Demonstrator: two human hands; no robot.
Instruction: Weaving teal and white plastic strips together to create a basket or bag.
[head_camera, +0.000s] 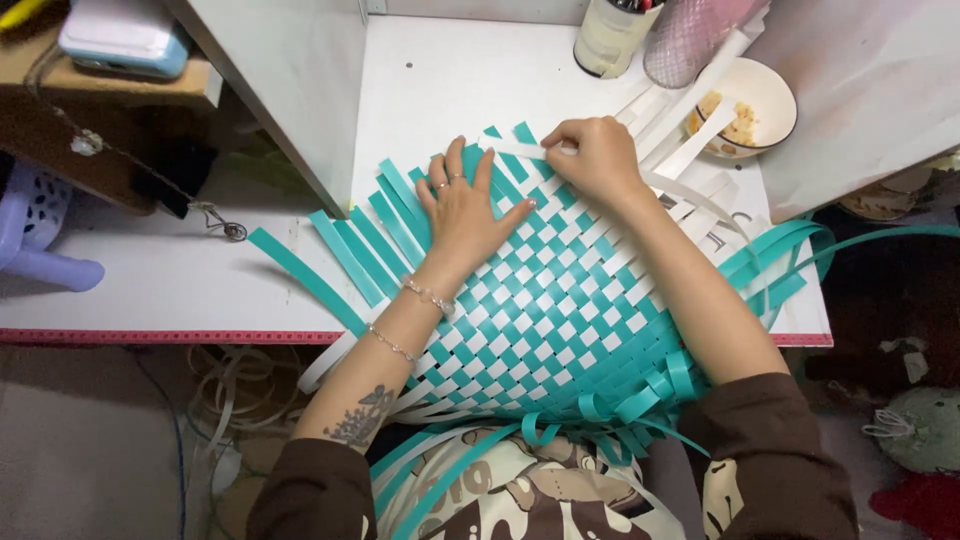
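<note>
The left hand (462, 210) lies flat, fingers spread, pressing the teal-and-white woven mat (545, 300). At its two o'clock, the right hand (592, 157) pinches a white strip (515, 149) at the mat's far edge.

A white table (180, 280) is filling the middle of the frame, its red-trimmed front edge running along the lower left. A white panel (290, 80) is rising at upper centre-left. At upper left, a brown wooden shelf (110, 85) is sitting in shadow, and a purple plastic stool (40, 240) is peeking in at far left. Soft overhead light is falling evenly.
</note>
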